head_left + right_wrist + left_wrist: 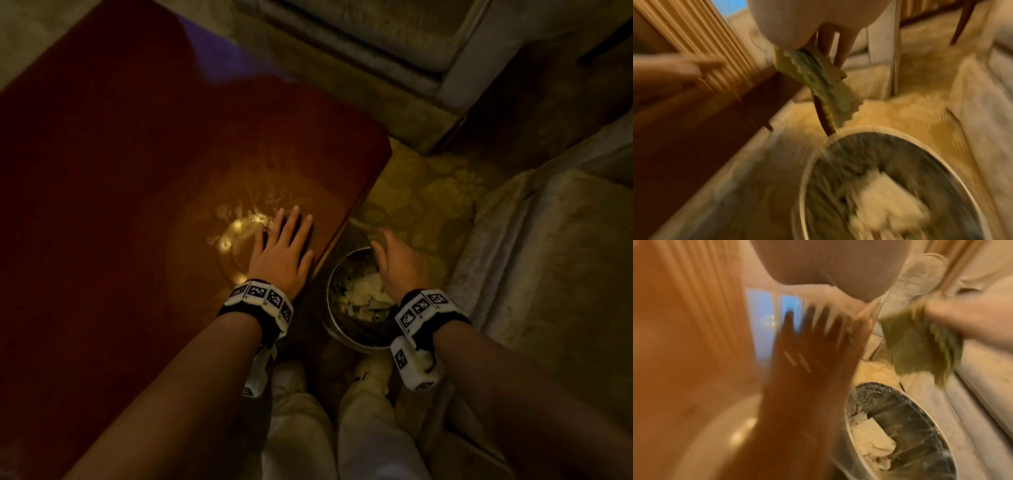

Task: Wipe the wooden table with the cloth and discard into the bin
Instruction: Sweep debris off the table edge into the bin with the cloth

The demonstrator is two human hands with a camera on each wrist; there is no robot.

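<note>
Cloth [920, 344] in right hand [399, 262] over bin [330, 308]

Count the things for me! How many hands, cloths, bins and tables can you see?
Hands: 2, the left hand flat on the table, the right hand holding the cloth above the bin
Green cloth: 1
Bin: 1
Wooden table: 1
Total: 5

Head view dim, warm; I see lamp glare on wooden table [236, 229], corners falling dark. Both wrist views brighter, heavily motion-blurred, edges stretched; I can't resolve bin [890, 186] contents.
</note>
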